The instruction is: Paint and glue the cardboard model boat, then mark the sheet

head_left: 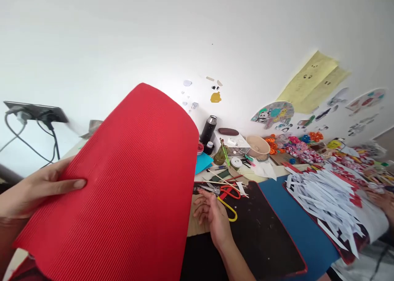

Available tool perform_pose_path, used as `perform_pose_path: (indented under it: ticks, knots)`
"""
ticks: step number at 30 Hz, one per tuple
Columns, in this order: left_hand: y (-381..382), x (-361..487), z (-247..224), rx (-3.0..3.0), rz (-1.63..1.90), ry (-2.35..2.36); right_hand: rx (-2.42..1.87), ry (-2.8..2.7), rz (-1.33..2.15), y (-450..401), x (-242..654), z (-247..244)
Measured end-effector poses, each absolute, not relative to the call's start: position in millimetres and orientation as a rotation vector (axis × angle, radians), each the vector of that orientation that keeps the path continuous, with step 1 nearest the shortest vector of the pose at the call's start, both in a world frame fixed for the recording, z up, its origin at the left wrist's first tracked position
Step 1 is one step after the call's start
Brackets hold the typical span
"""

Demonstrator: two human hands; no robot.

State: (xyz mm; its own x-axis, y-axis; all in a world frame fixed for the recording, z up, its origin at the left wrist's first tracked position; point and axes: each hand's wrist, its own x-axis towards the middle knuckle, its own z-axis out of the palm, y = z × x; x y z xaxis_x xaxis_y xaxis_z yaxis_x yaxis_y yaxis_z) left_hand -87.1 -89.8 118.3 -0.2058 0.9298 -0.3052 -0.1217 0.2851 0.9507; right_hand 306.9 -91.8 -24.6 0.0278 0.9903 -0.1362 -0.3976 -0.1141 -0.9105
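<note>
My left hand grips a large red corrugated paper sheet by its left edge, thumb on the ribbed face. The sheet is raised and slightly bowed, hiding much of the table's left side. Further right, my right hand is empty, its fingers loosely curled and apart. It is above a black mat and a piece of brown cardboard. Close beyond its fingers lie scissors, with red and yellow handle loops showing; I cannot tell whether they are one pair or two.
White paper strips are heaped at right, where another person's hand shows. Along the wall stand a black thermos, a white box and a beige bowl. A plugged-in power strip is at left.
</note>
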Motion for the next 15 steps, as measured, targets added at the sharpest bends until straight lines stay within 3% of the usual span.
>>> perform_pose_path:
  ticks: [6,11,15]
  knots:
    - [-75.4,-114.4,97.1,0.966,1.134,1.207,-1.020,-0.825,1.491,-87.5,290.3,-46.9]
    - [-67.0,-109.4,95.6,0.898,1.220,1.151,-0.869,-0.773,1.677,-87.8,274.1,-36.1]
    - [-57.4,-102.9,101.4,1.000,1.146,1.033,-0.875,-0.663,1.590,-88.5,280.6,-21.5]
